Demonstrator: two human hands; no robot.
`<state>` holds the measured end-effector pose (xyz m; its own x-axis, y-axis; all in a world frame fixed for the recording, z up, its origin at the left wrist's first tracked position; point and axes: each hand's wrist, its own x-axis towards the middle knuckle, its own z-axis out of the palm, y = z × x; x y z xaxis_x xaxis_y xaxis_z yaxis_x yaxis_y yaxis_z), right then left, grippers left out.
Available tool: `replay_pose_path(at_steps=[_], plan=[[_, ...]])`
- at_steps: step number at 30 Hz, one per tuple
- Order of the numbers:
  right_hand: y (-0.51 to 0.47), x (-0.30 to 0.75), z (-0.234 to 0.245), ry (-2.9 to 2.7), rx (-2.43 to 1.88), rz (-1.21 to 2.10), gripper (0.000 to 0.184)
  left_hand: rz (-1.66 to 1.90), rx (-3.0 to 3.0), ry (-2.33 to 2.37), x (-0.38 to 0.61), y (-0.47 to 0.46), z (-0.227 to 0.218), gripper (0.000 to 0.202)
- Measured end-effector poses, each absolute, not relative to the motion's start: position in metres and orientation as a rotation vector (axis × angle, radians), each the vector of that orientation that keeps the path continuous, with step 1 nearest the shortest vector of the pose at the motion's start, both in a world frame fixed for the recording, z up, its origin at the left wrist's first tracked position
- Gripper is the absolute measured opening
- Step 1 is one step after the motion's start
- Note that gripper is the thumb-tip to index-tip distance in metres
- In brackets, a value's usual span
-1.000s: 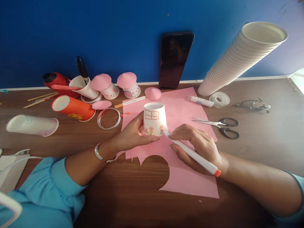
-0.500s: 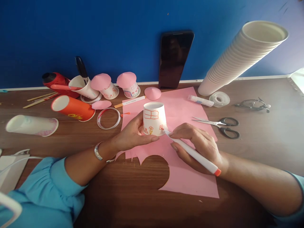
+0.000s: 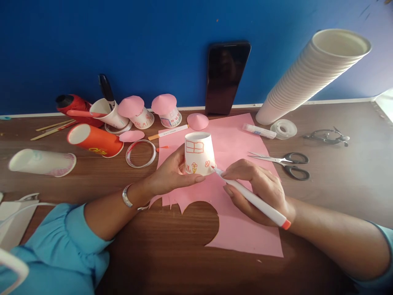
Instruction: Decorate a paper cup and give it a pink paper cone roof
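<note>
Holding a short white cup, narrower end up, in the left hand, with fingers and thumb partly curled about its left and near sides. Gripping a white marker in the right hand, with fingers closed on the barrel, orange end to the near right, tip at the cup's lower right edge; impossible to tell whether touching. Decorated in orange with a four-paned window above small flowers. Seen over a sheet of pink paper, cut in a curve at the near left, on a brown table. Flanked on the right by scissors, pointed left across the paper's edge. Backed at far left by two cone-topped cups, at far centre by a black phone, and at far right by a tall stack of white cups.
</note>
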<state>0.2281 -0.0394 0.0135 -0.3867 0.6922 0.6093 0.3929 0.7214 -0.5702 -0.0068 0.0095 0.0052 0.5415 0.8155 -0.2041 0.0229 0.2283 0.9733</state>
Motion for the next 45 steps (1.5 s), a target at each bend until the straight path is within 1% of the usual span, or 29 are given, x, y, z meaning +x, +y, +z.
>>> replay_pose_path(at_steps=[9,17,35,45], plan=[[-0.0405,0.2275,0.0115,-2.009,-0.831,0.455,0.017,0.646,1.203,0.851,-0.0076,0.0086,0.0066,0.066],[-0.0398,0.2269,0.0122,-2.024,-0.831,0.448,0.014,0.644,1.221,0.868,-0.0068,0.0092,0.0062,0.067],[-0.0408,0.2271,0.0131,-2.041,-0.845,0.459,0.017,0.636,1.254,0.876,-0.0061,0.0094,0.0066,0.066],[-0.0407,0.2275,0.0121,-2.037,-0.845,0.444,0.013,0.638,1.231,0.873,-0.0046,0.0087,0.0084,0.065]])
